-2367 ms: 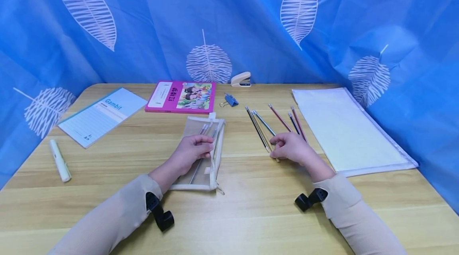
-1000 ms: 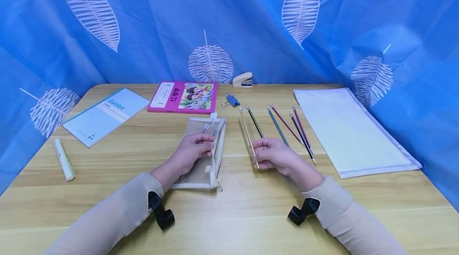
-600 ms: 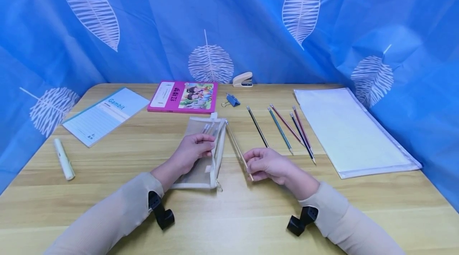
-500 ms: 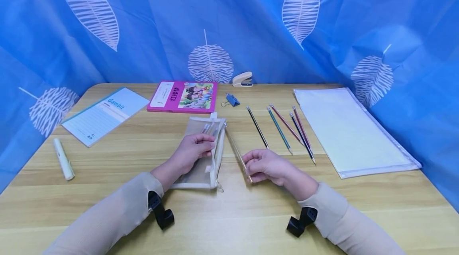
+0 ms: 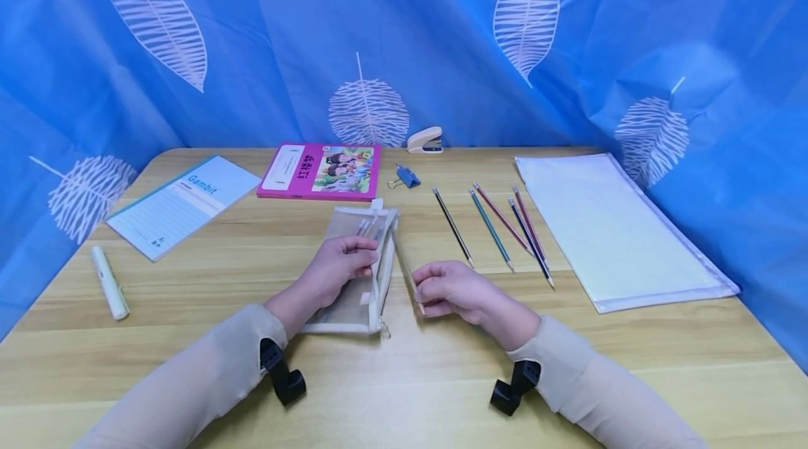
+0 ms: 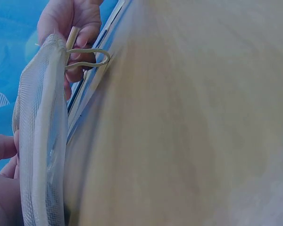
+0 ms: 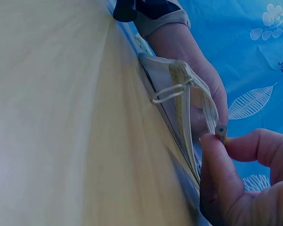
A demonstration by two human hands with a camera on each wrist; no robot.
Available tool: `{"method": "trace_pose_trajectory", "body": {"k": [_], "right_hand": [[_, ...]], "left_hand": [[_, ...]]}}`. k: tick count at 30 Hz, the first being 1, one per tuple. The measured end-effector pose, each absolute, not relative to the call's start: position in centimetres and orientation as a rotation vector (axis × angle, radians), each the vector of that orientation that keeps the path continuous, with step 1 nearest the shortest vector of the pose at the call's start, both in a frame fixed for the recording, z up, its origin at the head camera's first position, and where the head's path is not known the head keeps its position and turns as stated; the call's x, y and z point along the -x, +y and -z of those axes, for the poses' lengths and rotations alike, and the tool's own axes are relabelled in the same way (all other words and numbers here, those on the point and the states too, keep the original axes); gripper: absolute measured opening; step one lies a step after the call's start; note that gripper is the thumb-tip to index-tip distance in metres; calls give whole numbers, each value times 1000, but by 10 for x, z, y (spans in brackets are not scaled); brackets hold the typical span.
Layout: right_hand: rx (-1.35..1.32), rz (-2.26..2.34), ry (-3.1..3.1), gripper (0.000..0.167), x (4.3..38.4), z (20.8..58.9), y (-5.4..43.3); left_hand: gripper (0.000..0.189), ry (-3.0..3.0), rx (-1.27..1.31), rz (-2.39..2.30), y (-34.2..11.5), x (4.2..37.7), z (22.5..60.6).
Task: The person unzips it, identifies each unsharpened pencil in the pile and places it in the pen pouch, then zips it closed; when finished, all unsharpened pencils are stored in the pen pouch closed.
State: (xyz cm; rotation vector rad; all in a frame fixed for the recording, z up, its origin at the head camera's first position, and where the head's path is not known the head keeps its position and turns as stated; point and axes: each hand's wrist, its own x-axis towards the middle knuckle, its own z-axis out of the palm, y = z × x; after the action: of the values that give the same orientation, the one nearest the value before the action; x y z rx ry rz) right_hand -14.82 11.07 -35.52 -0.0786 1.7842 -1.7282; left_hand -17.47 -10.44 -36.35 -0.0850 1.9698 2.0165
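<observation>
A beige mesh zip pouch (image 5: 344, 313) lies mid-table, its zip side parted, with a few pencils (image 5: 364, 226) showing through the mesh. My left hand (image 5: 331, 270) pinches its upper layer near the opening. Between thumb and fingertips, my right hand (image 5: 461, 295) holds a gold pencil (image 5: 406, 263) by its near end; that end also shows in the right wrist view as a pencil tip (image 7: 221, 132). The pencil's far end meets the pouch's right edge; whether it is inside, I cannot tell. Right of that hand lie several pencils, including a black pencil (image 5: 452, 226) and a teal pencil (image 5: 492, 230).
A white document pouch (image 5: 621, 231) lies at the right. Toward the back are a pink book (image 5: 318, 172), a blue binder clip (image 5: 407, 176) and a cream stapler (image 5: 426, 140). A notebook (image 5: 183, 207) and a pale green marker (image 5: 109, 283) lie at the left.
My right hand has picked the gold pencil out of the loose pencils and carried it left to the pouch's edge. My left hand has kept its grip on the pouch.
</observation>
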Motion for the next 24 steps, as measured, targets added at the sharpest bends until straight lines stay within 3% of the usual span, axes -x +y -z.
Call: {"method": "trace_pose_trajectory", "body": {"k": [24], "right_hand": [[-9, 1862, 1722, 36, 150, 355, 72]], "left_hand": [[31, 1910, 83, -2067, -98, 175, 366]]}}
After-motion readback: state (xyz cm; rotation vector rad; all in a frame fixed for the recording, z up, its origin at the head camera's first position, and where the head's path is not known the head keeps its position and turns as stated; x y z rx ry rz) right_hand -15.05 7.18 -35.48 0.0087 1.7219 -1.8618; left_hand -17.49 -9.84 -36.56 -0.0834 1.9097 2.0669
